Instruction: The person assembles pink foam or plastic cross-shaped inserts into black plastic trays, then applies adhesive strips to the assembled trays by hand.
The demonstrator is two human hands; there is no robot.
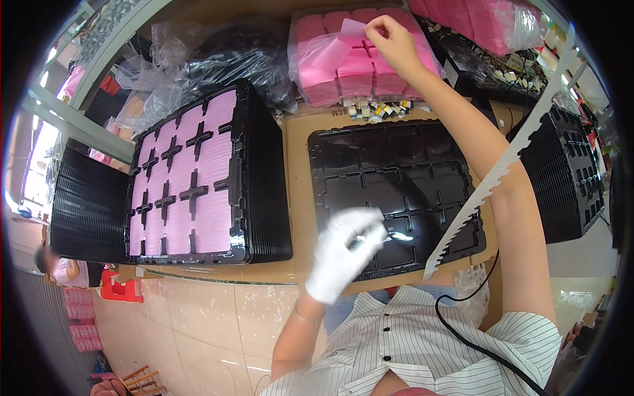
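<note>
Your bare right hand [388, 38] pinches a thin pink sheet [354, 28] above pink stacks [383, 84] bagged in clear plastic; your white-gloved left hand [364, 239], motion-blurred, fingers curled but parted, overlaps the near-left part of the flat black plastic compartmented tray [340, 150].

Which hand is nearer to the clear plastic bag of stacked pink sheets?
Right. The bare right hand is at the clear plastic bag, pinching a thin pink sheet; the white-gloved left hand is farther off, by the black plastic tray.
</note>
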